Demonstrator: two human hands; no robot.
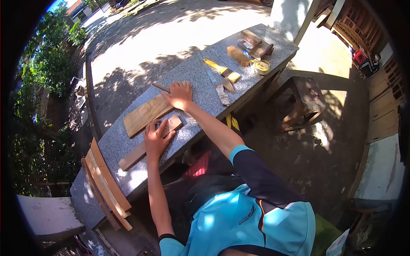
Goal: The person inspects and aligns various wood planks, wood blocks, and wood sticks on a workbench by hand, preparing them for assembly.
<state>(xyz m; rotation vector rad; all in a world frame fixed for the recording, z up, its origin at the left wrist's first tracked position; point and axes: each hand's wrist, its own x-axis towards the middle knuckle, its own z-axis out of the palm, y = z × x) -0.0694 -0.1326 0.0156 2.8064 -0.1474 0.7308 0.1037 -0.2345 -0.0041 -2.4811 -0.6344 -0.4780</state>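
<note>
- Close to the person's body, on the speckled grey stone counter [183, 70], the left hand [157, 138] lies over a narrow, straight, light-brown wooden strip [136, 156], thumb and fingers straddling it in what looks like a light grasp, perhaps to stop it sliding or turning.
- Just beyond that strip sits a broad, flat, pale-brown wooden board [146, 114], roughly parallel to it, so both pieces fall within easy reach.
- At the board's right end, the right hand [179, 96] rests palm down, apparently steadying it; a thin brown stick [160, 87] shows beside its fingers, though I cannot tell whether they grip it.
- Towards the counter's left end, long, curved, reddish-brown wooden slats [104, 177] lie side by side, their ends overhanging the near edge, likely because they are longer than the top is deep.
- Farther right, a yellow-handled flat paintbrush [222, 69] and a long thin metal blade with a pale wrapped handle [209, 76] lie apart from the hands, probably to leave working room.
- Farther still, a rectangular tan wooden block [238, 56], a yellow roll of tape [262, 67] and a brown wooden tool resembling a plane [258, 47] cluster together, as if set aside.
</note>
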